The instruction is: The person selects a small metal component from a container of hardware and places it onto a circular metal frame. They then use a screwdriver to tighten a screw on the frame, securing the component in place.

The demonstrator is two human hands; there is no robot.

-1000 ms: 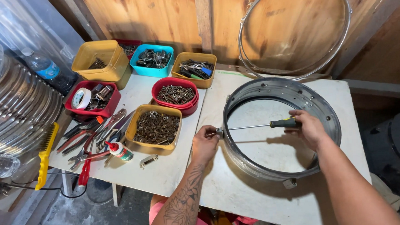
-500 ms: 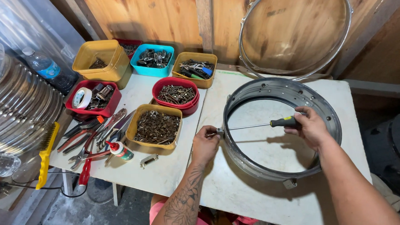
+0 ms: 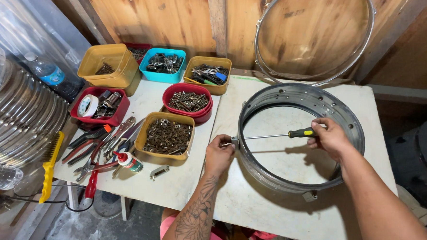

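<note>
Wooden plank walls back a white table (image 3: pixel 256 214) crowded with hardware. Nearest, the tattooed left hand (image 3: pixel 218 156) pinches a small metal fitting at the outer left wall of a grey metal drum shell ring (image 3: pixel 299 94) lying flat on the table, fingers closed around it. The right hand (image 3: pixel 330 139) is wrapped shut on the black-and-yellow handle of a long-shafted screwdriver (image 3: pixel 272 135), whose shaft crosses the inside of the ring to the same spot on the left wall.

Left of the hands lie a small red-capped glue bottle (image 3: pixel 128 160), red-handled pliers and cutters (image 3: pixel 96 151) and a yellow-handled wire brush (image 3: pixel 49 165) at the table edge. Just beyond stand a mustard tub of rusty nuts (image 3: pixel 165 136), a red bowl of screws (image 3: pixel 188 102) and a red tray with tape (image 3: pixel 96 107). Farther back sit a yellow tub (image 3: pixel 106 64), a turquoise tub (image 3: pixel 163 64) and another mustard tub (image 3: pixel 207 76). A thin chrome hoop (image 3: pixel 315 34) leans on the wall behind the ring.
</note>
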